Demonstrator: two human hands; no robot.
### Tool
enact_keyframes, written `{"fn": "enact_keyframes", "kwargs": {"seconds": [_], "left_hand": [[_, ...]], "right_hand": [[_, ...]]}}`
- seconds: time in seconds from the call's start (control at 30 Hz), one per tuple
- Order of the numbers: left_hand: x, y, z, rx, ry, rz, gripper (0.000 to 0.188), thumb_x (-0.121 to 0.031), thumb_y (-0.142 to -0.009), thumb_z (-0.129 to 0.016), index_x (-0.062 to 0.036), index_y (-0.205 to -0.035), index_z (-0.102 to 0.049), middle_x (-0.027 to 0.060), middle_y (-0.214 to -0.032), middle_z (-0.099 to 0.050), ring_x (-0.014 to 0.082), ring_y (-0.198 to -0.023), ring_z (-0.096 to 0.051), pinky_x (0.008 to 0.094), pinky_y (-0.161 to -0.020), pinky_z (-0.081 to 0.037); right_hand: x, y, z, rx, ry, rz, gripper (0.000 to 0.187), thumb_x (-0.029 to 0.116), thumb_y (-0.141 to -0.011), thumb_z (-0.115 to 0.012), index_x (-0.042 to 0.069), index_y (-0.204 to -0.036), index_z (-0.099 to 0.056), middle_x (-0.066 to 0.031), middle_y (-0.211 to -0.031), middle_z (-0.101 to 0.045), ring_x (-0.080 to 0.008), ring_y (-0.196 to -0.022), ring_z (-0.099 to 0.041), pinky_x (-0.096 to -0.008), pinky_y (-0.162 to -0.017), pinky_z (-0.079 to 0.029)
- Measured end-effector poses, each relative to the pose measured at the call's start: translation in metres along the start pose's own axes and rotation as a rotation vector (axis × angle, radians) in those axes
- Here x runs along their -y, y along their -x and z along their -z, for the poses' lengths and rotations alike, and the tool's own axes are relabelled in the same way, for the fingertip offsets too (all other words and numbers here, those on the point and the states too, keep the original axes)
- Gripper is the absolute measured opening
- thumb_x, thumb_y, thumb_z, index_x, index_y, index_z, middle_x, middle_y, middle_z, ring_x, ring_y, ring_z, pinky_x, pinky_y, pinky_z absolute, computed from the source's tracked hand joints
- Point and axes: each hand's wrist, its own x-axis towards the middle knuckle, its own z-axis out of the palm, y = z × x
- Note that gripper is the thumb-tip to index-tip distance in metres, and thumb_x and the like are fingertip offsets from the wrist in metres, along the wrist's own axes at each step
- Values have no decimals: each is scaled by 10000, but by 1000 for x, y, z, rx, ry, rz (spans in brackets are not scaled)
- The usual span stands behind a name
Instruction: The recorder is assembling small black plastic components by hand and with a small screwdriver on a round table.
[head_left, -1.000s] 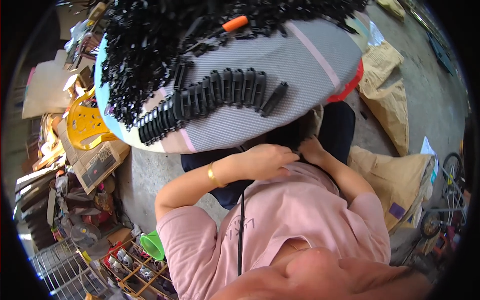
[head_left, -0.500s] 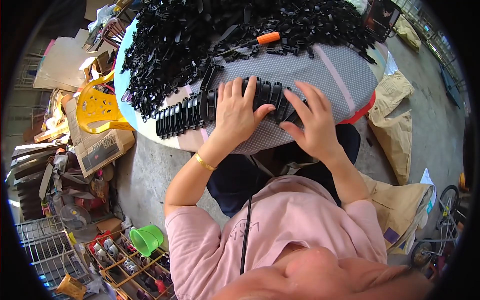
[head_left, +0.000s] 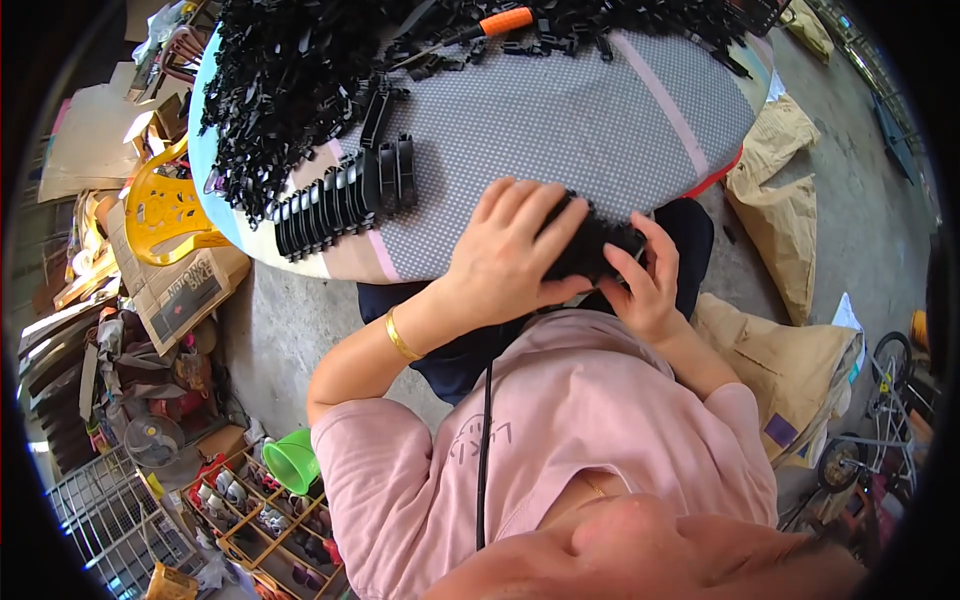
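Observation:
Between my two hands is a stack of slim black plastic pieces point(head_left: 588, 243), held at the table's near edge close to my body. My left hand point(head_left: 508, 250) wraps over its left side with the thumb below. The fingers and thumb of my right hand point(head_left: 648, 275) close on its right end. To the left, a curved row of similar black pieces point(head_left: 325, 212) lies side by side on the patterned tabletop point(head_left: 520, 115). A couple of pieces point(head_left: 396, 172) sit slightly apart at the row's right end.
A large heap of loose black pieces point(head_left: 285, 85) covers the table's far left and back. A screwdriver with an orange handle point(head_left: 506, 21) lies by it. A yellow plastic chair point(head_left: 165, 205) stands at the left, brown paper sacks point(head_left: 775, 225) at the right, a green bucket point(head_left: 292, 462) lower left.
My hands have gathered the right part of the row off the tabletop and drawn it toward my body. My right hand has closed onto the stack. The view has shifted slightly.

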Motion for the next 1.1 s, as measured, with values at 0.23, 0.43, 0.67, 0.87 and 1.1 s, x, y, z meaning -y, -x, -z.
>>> {"fn": "enact_keyframes", "kwargs": {"seconds": [0.23,0.43,0.67,0.87,1.1], "left_hand": [[-19,17,-37,-37,-303,-426,262,-163,-734,-548,-61,-964,-622,102,-1026,-562,236,-972,-539,427,-918,-407],[-22,33,-75,139,-74,-499,292,-186,-721,-524,-9,-949,-565,82,-877,-539,231,-901,-520,389,-929,-409],[2,63,-62,655,391,114,320,-221,-782,-614,-58,-1053,-563,88,-919,-578,248,-863,-563,320,-770,-472],[26,85,63,-411,138,317,184,-122,-763,-658,7,-893,-629,135,-881,-639,251,-804,-605,322,-723,-475],[104,127,74,-471,-318,917,635,-416,-811,-590,8,-1250,-413,227,-1193,-447,381,-1127,-408,430,-955,-337]], "right_hand": [[-24,49,-15,183,44,-296,492,36,-659,-676,4,-1114,-491,-252,-1243,-381,-423,-1118,-424,-454,-904,-412],[-36,62,-26,639,95,-565,484,178,-695,-669,20,-1120,-500,-217,-1161,-463,-385,-1064,-483,-419,-852,-447],[-39,64,-18,919,33,-542,428,239,-720,-667,16,-1074,-572,-179,-971,-601,-329,-888,-598,-396,-739,-495],[9,-40,15,727,-798,-467,280,13,-733,-649,-7,-1008,-607,-106,-791,-641,-166,-702,-620,-281,-621,-500],[58,-138,-52,449,-151,146,561,236,-724,-682,77,-1214,-459,-180,-1259,-394,-384,-1131,-405,-434,-883,-404]]}}
